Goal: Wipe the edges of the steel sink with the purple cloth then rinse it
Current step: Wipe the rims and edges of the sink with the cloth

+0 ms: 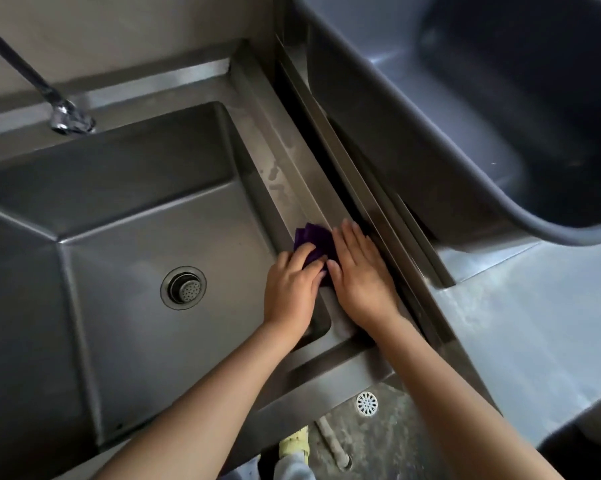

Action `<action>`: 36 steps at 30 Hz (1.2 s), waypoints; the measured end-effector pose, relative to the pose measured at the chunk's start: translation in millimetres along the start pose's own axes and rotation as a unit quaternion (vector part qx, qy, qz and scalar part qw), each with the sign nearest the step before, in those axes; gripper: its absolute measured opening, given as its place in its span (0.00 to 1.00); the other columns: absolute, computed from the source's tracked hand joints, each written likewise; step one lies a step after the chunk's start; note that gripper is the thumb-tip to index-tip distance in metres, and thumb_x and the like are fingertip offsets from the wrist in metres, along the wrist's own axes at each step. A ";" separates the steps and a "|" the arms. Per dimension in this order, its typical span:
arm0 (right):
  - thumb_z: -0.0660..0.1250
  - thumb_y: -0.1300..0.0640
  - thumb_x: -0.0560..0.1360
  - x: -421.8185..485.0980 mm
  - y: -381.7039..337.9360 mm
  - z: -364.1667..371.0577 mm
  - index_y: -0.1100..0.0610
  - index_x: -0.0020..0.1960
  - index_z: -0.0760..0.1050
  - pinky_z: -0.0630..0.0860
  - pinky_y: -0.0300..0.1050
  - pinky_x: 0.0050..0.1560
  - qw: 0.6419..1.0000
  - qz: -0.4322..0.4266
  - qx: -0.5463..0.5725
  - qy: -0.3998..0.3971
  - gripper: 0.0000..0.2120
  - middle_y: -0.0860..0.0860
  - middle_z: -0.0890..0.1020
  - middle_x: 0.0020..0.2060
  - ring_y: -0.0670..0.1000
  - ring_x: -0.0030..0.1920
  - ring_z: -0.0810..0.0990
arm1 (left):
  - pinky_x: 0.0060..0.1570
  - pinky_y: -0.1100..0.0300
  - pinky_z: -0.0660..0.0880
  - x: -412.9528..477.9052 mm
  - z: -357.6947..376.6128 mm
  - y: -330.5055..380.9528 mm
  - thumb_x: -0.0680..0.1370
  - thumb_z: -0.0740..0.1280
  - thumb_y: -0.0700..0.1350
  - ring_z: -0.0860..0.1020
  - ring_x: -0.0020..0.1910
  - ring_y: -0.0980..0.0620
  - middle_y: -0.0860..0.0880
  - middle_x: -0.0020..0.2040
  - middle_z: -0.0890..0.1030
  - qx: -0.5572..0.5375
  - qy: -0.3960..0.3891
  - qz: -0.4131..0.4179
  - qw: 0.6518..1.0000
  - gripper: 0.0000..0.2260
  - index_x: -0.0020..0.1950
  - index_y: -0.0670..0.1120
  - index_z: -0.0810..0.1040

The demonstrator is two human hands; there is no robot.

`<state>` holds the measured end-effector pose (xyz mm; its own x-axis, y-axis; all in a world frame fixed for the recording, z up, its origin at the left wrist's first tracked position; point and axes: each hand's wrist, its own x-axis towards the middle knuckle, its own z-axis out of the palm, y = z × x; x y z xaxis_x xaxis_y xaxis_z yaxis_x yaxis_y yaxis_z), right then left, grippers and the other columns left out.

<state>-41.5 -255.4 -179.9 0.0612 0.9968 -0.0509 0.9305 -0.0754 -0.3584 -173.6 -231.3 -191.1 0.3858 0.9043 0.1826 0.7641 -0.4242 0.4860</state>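
Observation:
A steel sink (285, 168) fills the left and middle of the view, with a round drain (183, 287) in its basin. A crumpled purple cloth (313, 242) lies on the sink's right rim. My left hand (292, 289) has its fingers curled over the cloth's near side. My right hand (361, 275) lies flat, fingers together, pressing the cloth's right part against the rim. Most of the cloth is hidden under both hands.
A faucet spout (61, 114) hangs over the sink's back left corner. A large grey plastic tub (465, 140) sits on the grey counter (521, 323) to the right, across a narrow dark gap. On the floor below lie a white drain cover (366, 403) and a pipe.

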 end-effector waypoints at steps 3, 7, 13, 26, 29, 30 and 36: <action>0.46 0.50 0.80 6.1 -7.2 2.9 0.61 0.74 0.54 0.44 0.47 0.74 1.000 -0.001 -0.015 0.012 0.26 0.56 0.57 0.75 0.50 0.75 0.47 | 0.44 0.52 0.78 6.5 0.2 -4.7 0.72 0.70 0.40 0.78 0.45 0.44 0.45 0.57 0.81 0.010 -0.003 0.013 1.000 0.09 0.51 0.43 0.83; 0.46 0.52 0.82 38.3 -11.1 0.1 0.59 0.76 0.49 0.39 0.44 0.74 0.999 -0.023 -0.022 -0.018 0.25 0.54 0.51 0.77 0.51 0.76 0.44 | 0.45 0.53 0.78 22.5 -0.6 -11.3 0.72 0.70 0.39 0.78 0.46 0.44 0.45 0.58 0.81 0.000 0.010 -0.025 1.000 0.08 0.50 0.43 0.83; 0.39 0.46 0.78 51.8 -3.5 -0.9 0.58 0.76 0.48 0.42 0.43 0.74 0.999 -0.027 0.000 -0.025 0.29 0.52 0.51 0.77 0.48 0.76 0.45 | 0.46 0.54 0.73 56.4 -3.5 -32.8 0.75 0.67 0.42 0.75 0.47 0.44 0.46 0.61 0.79 0.007 0.015 -0.040 0.999 0.11 0.56 0.45 0.82; 0.45 0.42 0.80 86.1 -15.4 -0.3 0.57 0.76 0.42 0.35 0.42 0.73 0.999 -0.017 -0.039 -0.032 0.31 0.52 0.44 0.77 0.47 0.75 0.38 | 0.49 0.63 0.60 148.0 -12.7 -88.3 0.80 0.60 0.45 0.69 0.57 0.44 0.49 0.68 0.73 0.024 0.021 -0.096 0.995 0.13 0.63 0.46 0.77; 0.46 0.42 0.80 94.1 -18.6 -1.9 0.57 0.76 0.42 0.34 0.40 0.71 0.999 -0.017 -0.037 -0.028 0.32 0.53 0.44 0.77 0.47 0.76 0.39 | 0.53 0.58 0.64 168.5 -15.2 -100.1 0.80 0.60 0.45 0.69 0.57 0.43 0.48 0.68 0.73 0.022 0.015 -0.096 0.995 0.13 0.62 0.46 0.77; 0.46 0.42 0.80 98.2 -19.6 -2.1 0.57 0.76 0.42 0.35 0.40 0.71 0.999 -0.018 -0.036 -0.030 0.31 0.53 0.44 0.77 0.47 0.76 0.38 | 0.54 0.56 0.66 174.1 -16.4 -103.9 0.80 0.60 0.45 0.69 0.57 0.42 0.48 0.68 0.73 0.023 0.015 -0.093 0.995 0.13 0.62 0.45 0.77; 0.38 0.41 0.76 121.2 -18.7 -0.5 0.56 0.76 0.44 0.40 0.41 0.73 0.998 -0.033 -0.029 -0.032 0.32 0.51 0.48 0.77 0.46 0.76 0.41 | 0.58 0.53 0.66 217.9 -24.3 -132.9 0.80 0.59 0.45 0.68 0.60 0.42 0.48 0.68 0.72 0.002 0.005 -0.103 0.995 0.14 0.63 0.46 0.77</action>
<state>-51.3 -133.1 -179.0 -0.0232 0.9957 -0.0898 0.9513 -0.0056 -0.3082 -203.6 23.3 -195.2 0.2164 0.9723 0.0880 0.8286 -0.2306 0.5101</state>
